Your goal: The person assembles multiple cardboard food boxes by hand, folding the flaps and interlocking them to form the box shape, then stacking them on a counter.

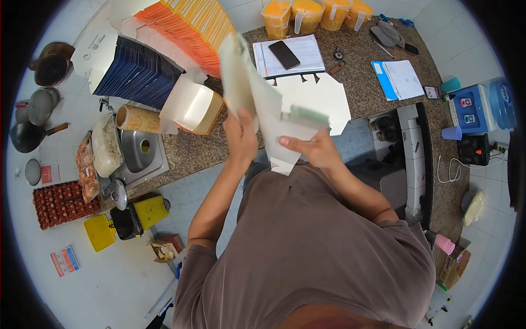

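Both my hands hold a flat white cardboard box blank [268, 104] up in front of my chest, tilted on edge. My left hand [240, 137] grips its left panel from below. My right hand [309, 149] pinches the lower right flap, thumb on top. Another white die-cut blank [323, 98] lies flat on the speckled granite counter [372, 88] just behind. A partly folded white box with a brown side [194, 107] stands to the left of my hands.
Stacks of flat orange [186, 27] and dark blue [137, 74] cartons fill the counter's left. Papers with a black phone [284, 55] and several orange-filled tubs [307, 13] sit at the back. A steel sink [139, 151], egg tray [60, 204] and water dispenser [482, 107] flank me.
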The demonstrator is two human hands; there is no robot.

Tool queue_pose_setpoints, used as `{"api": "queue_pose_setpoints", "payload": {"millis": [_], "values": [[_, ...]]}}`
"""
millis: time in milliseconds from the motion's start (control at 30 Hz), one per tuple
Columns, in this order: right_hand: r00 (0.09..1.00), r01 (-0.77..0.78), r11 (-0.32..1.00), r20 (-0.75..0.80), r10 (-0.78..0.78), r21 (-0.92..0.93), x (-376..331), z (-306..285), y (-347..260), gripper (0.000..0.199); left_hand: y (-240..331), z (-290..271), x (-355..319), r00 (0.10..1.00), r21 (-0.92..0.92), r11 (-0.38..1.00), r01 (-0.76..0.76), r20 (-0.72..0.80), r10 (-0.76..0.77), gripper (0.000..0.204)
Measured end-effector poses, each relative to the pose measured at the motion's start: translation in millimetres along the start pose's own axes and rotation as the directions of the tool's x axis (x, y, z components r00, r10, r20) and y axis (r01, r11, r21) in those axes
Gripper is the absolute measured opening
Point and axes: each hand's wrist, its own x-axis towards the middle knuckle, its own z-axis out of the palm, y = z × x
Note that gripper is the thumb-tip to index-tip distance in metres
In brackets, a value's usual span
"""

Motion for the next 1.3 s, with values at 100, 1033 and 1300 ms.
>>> {"api": "queue_pose_setpoints", "payload": {"millis": [100,1033,1300], "values": [[0.998,-0.068,0.997,0.011,0.069,-0.047,-3.6,-4.8,9.8,0.046,-9.4,9.1,-8.0,0.997,-0.084,0.995,0.045,-0.055,-0.05,0.058],[0.893,-0.377,0.052,-0.378,-0.243,-0.925,93.8,-219.7,228.8,0.087,-182.7,101.1,-5.2,0.996,0.692,0.722,-0.024,0.075,-0.038,0.066],[0.905,-0.359,0.304,-0.409,-0.118,-0.883,97.6,-237.6,195.1,0.055,-181.6,86.1,-0.5,0.996,0.219,0.975,0.048,0.064,-0.064,0.031]]}}
